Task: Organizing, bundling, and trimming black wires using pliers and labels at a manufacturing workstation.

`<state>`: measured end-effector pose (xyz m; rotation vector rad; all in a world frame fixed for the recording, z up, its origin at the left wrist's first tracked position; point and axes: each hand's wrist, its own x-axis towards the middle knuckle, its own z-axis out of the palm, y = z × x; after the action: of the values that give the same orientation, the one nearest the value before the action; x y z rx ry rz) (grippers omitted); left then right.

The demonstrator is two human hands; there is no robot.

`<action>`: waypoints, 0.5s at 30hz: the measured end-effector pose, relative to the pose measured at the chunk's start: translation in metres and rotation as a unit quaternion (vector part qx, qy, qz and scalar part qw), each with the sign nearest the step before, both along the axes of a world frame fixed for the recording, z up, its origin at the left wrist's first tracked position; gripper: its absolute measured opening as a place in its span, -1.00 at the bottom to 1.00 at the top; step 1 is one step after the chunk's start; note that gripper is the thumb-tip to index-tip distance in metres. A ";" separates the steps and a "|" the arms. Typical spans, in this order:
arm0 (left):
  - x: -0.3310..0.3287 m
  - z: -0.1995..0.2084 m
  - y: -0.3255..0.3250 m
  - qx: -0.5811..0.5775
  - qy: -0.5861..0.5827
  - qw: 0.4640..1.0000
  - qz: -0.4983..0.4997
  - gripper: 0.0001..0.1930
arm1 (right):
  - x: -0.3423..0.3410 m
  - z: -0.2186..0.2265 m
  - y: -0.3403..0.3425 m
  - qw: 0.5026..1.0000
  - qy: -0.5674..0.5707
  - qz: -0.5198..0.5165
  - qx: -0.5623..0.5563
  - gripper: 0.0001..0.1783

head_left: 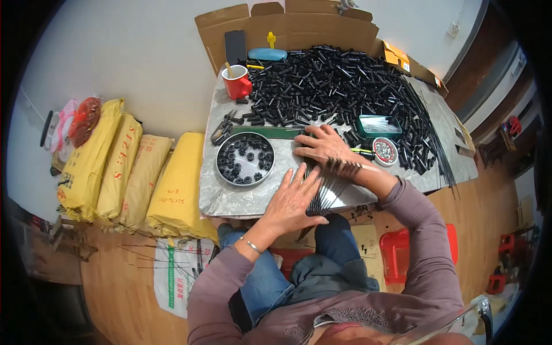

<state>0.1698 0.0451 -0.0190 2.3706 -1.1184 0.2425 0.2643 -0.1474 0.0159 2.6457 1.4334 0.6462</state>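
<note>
A row of thin black rods (333, 192) lies side by side across the front of the table, running toward its near edge. My left hand (292, 200) rests flat on the rods' left side, fingers spread. Just beyond it, my right hand (325, 144) lies over the rods' far ends with its fingers stretched to the left. A light wooden strip (368, 167) with dark notches or bands passes by my right wrist. Past my right fingertips is a green strip (261, 133). Left of my hands stands a round metal tray (219, 172) with several small black ring-like parts (251, 156).
A big heap of short black tubes (322, 80) covers the table's far side, backed by cardboard (322, 29). Nearby are a red mug (233, 89), a teal box of thin pale sticks (379, 125) and a small tin of silvery bits (384, 150). Yellow sacks (178, 184) stand left.
</note>
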 end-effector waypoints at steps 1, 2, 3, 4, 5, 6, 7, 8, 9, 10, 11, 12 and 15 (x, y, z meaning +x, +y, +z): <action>-0.002 -0.003 0.003 0.002 -0.017 0.999 -0.031 -0.26 | 0.001 0.000 0.000 1.000 0.002 0.005 -0.004 -0.65; 0.002 -0.001 0.004 0.010 -0.024 0.997 -0.067 -0.35 | 0.009 -0.004 -0.004 1.000 0.013 0.008 -0.001 -0.64; 0.004 0.003 0.009 0.022 -0.028 0.994 -0.100 -0.54 | 0.011 -0.009 -0.008 1.000 -0.009 0.015 -0.012 -0.62; 0.001 0.020 0.018 0.034 -0.033 0.993 -0.104 -0.54 | 0.006 0.002 -0.003 0.999 0.039 0.016 0.013 -0.63; -0.007 0.052 0.025 -0.008 -0.035 0.995 -0.097 -0.57 | -0.009 0.022 0.000 0.995 0.091 0.009 0.041 -0.65; -0.016 0.087 0.034 -0.049 -0.033 0.994 -0.090 -0.60 | -0.025 0.040 0.003 0.987 0.146 0.005 0.072 -0.67; -0.025 0.127 0.049 -0.158 -0.065 0.985 -0.011 -0.65 | -0.038 0.050 0.006 0.925 0.348 0.059 0.138 -0.61; -0.033 0.147 0.068 -0.398 0.181 0.899 0.000 -0.71 | -0.067 0.074 0.012 0.827 0.534 0.059 0.166 -0.59; -0.024 0.187 0.062 -0.358 -0.005 0.933 0.050 -0.73 | -0.084 0.064 0.010 0.667 0.694 0.171 0.209 -0.54; -0.018 0.213 0.061 -0.336 -0.190 0.922 0.043 -0.67 | -0.120 0.080 0.031 0.592 0.754 0.169 0.230 -0.62; -0.020 0.212 0.063 -0.324 -0.176 0.929 0.043 -0.67 | -0.137 0.077 0.038 0.570 0.766 0.161 0.250 -0.68; -0.022 0.207 0.066 -0.308 -0.140 0.939 0.068 -0.65 | -0.150 0.070 0.041 0.545 0.778 0.150 0.273 -0.74; -0.040 0.170 0.063 -0.387 0.172 0.881 0.209 -0.72 | -0.146 0.028 0.022 0.463 0.836 0.162 0.248 -0.80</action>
<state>0.1295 0.1085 0.1511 1.7811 -0.2359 0.3242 0.1185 -0.1259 0.0435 2.8919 1.8816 -2.8597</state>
